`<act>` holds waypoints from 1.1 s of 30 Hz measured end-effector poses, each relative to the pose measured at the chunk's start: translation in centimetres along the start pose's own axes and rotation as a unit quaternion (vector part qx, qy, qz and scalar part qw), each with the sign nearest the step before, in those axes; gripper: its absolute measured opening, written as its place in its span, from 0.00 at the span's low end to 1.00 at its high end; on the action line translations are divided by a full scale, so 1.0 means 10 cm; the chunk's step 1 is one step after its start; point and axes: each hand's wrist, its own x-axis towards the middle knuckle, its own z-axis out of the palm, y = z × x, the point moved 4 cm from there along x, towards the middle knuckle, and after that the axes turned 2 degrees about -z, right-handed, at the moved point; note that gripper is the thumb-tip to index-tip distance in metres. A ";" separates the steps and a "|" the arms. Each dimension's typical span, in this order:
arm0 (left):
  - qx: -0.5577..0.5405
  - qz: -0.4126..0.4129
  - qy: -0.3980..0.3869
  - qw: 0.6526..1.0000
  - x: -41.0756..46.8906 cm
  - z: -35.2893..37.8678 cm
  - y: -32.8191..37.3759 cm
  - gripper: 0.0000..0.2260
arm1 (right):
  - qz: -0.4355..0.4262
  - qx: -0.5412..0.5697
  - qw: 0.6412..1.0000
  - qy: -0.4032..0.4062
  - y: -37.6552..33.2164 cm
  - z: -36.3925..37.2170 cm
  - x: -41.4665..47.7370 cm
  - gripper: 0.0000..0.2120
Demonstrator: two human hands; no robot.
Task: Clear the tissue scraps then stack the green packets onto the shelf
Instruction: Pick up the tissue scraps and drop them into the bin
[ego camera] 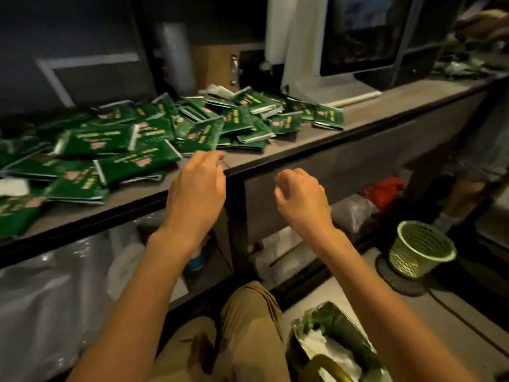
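Note:
Several green packets (143, 139) lie in a loose heap along the grey shelf (308, 139), from its left end to past the middle. A white tissue scrap (12, 186) sits among them at the far left, and another pale scrap (216, 91) lies at the back of the heap. My left hand (197, 188) hovers at the shelf's front edge, right below the nearest packets, fingers curled downward and holding nothing. My right hand (301, 198) hangs in front of the shelf face, away from the packets, fingers loosely curled and empty.
A green bag (311, 326) holding white tissue stands on the floor by my knee. A green mesh basket (421, 250) sits on the floor to the right. Plastic bags (55, 285) fill the space under the shelf. A white machine (303, 51) stands on the shelf's right part.

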 end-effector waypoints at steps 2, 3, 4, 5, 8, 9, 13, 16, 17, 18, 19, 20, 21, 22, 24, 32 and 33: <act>0.026 -0.024 0.030 0.999 -0.05 -0.28 -0.22 0.14 | -0.047 0.031 0.998 0.001 -0.39 0.05 0.13 0.12; 0.035 -0.039 0.036 0.998 -0.09 -0.38 -0.32 0.14 | -0.066 0.040 0.997 -0.003 -0.55 0.09 0.18 0.13; 0.044 -0.057 0.040 0.997 -0.14 -0.49 -0.44 0.14 | -0.090 0.047 0.995 -0.010 -0.73 0.15 0.22 0.13; 0.052 -0.075 0.042 0.995 -0.19 -0.58 -0.56 0.14 | -0.111 0.052 0.992 -0.018 -0.91 0.21 0.25 0.13; 0.079 -0.133 0.056 0.986 -0.33 -0.86 -0.93 0.14 | -0.165 0.072 0.983 -0.041 -1.45 0.42 0.29 0.11; 0.091 -0.152 0.062 0.982 -0.37 -0.96 -1.07 0.14 | -0.183 0.077 0.979 -0.051 -1.63 0.50 0.29 0.11; 0.142 -0.219 0.077 0.962 -0.48 -1.34 -1.60 0.15 | -0.258 0.080 0.958 -0.100 -2.29 0.77 0.30 0.12; 0.182 -0.265 0.080 0.944 -0.56 -1.61 -1.99 0.15 | -0.306 0.071 0.941 -0.127 -2.73 0.94 0.28 0.14; 0.196 -0.282 0.074 0.936 -0.59 -1.69 -2.11 0.14 | -0.322 0.066 0.935 -0.129 -2.87 1.00 0.28 0.14; 0.209 -0.297 0.068 0.929 -0.63 -1.76 -2.23 0.14 | -0.338 0.056 0.930 -0.130 -3.01 1.06 0.28 0.14; 0.221 -0.310 0.061 0.923 -0.66 -1.81 -2.33 0.14 | -0.350 0.045 0.926 -0.133 -3.13 1.13 0.27 0.15; 0.229 -0.322 0.056 0.917 -0.70 -1.85 -2.43 0.14 | -0.358 0.035 0.923 -0.138 -3.24 1.19 0.26 0.15; 0.234 -0.335 0.052 0.911 -0.74 -1.88 -2.52 0.14 | -0.364 0.027 0.920 -0.143 -3.35 1.25 0.26 0.15; 0.238 -0.347 0.049 0.906 -0.79 -1.91 -2.61 0.14 | -0.370 0.019 0.917 -0.147 -3.44 1.29 0.25 0.15; 0.242 -0.364 0.044 0.898 -0.86 -1.95 -2.76 0.15 | -0.371 -0.001 0.916 -0.151 -3.60 1.38 0.25 0.16; 0.249 -0.364 0.090 0.893 -0.92 -2.12 -2.97 0.06 | -0.332 -0.055 0.923 -0.188 -3.76 1.61 0.38 0.13; 0.239 -0.358 0.109 0.896 -0.93 -2.13 -2.96 0.06 | -0.329 -0.051 0.924 -0.189 -3.76 1.62 0.38 0.10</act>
